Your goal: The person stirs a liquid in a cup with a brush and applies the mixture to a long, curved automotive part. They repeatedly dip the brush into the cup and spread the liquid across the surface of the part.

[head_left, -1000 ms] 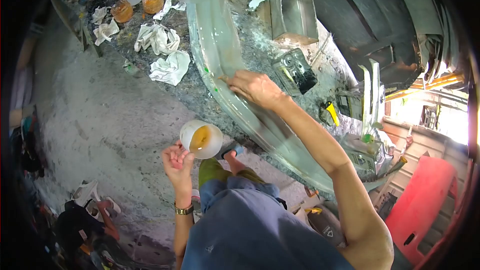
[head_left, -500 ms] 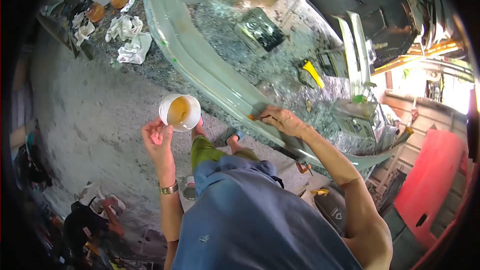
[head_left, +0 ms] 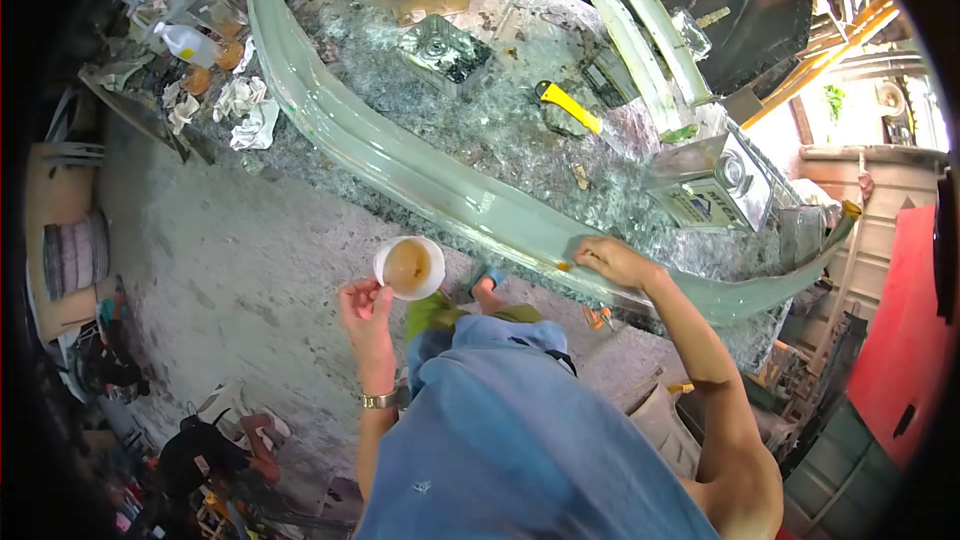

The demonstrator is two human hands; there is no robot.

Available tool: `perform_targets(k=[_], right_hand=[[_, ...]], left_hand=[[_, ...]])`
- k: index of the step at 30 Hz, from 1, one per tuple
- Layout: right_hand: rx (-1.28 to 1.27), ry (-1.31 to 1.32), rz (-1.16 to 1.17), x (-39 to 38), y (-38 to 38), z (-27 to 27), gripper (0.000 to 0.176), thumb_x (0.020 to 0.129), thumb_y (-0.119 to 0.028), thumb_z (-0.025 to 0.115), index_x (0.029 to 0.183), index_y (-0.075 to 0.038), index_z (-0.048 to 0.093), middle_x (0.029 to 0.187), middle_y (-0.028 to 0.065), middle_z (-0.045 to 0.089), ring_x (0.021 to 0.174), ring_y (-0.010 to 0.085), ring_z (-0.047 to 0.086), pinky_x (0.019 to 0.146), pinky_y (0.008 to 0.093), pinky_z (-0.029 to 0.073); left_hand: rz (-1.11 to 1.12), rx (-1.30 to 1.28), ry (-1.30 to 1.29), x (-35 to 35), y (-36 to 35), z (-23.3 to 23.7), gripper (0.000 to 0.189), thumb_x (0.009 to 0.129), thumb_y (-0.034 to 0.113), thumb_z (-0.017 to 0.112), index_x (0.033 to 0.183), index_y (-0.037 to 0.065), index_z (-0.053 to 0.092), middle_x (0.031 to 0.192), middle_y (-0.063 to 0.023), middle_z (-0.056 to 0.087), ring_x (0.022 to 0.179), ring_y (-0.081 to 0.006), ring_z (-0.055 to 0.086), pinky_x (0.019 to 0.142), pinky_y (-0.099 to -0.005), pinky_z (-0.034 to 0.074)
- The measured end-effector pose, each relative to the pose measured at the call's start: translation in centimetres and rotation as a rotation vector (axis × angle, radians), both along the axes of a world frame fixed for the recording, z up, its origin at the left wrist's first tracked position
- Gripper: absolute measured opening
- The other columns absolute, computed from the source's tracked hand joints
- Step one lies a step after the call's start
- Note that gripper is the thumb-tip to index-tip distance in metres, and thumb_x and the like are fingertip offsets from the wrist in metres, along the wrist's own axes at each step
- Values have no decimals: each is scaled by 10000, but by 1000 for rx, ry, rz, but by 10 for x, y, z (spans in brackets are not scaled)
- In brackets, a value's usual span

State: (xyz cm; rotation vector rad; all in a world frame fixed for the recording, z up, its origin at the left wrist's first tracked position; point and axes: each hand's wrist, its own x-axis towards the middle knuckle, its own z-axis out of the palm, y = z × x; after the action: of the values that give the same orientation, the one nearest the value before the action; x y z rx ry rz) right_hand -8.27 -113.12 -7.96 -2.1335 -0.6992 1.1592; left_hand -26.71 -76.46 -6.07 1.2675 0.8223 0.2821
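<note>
My left hand grips a white cup at its side, in front of my body. Amber-brown liquid lies inside the cup. On the worktable stretches a long, curved, glossy grey-green moulded strip. My right hand rests on the near edge of this strip, its fingers curled together. A small orange spot shows on the edge by the fingertips; whatever is in those fingers is hidden.
A yellow-handled tool, a metal can and two narrow strips lie on the stained worktable. Crumpled paper and a white plastic bottle sit at the left. Another person is low at the lower left.
The camera view has turned and shifted, so more of the strip and table shows. My left hand still has the cup, and my right hand stays at the strip's near edge.
</note>
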Motion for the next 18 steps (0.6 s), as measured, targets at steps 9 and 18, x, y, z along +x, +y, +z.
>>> perform_targets(k=[9,18], right_hand=[[-55,-247,350,51,145,-11,296,905,-260,544,778,-10,642,771,184,667,816,372,668,731,475,527],[300,-619,461,39,145,-5,167,902,-186,526,983,-44,559,973,130,569,929,310,613,810,424,516]], left_hand=[[61,-29,-68,-12,-7,-2,379,838,23,724,1125,55,478,1128,-76,574,1026,-135,533,931,-284,441],[71,45,-55,-14,-10,-3,303,892,84,679,1120,61,482,1108,-68,562,1056,-149,522,969,-315,412]])
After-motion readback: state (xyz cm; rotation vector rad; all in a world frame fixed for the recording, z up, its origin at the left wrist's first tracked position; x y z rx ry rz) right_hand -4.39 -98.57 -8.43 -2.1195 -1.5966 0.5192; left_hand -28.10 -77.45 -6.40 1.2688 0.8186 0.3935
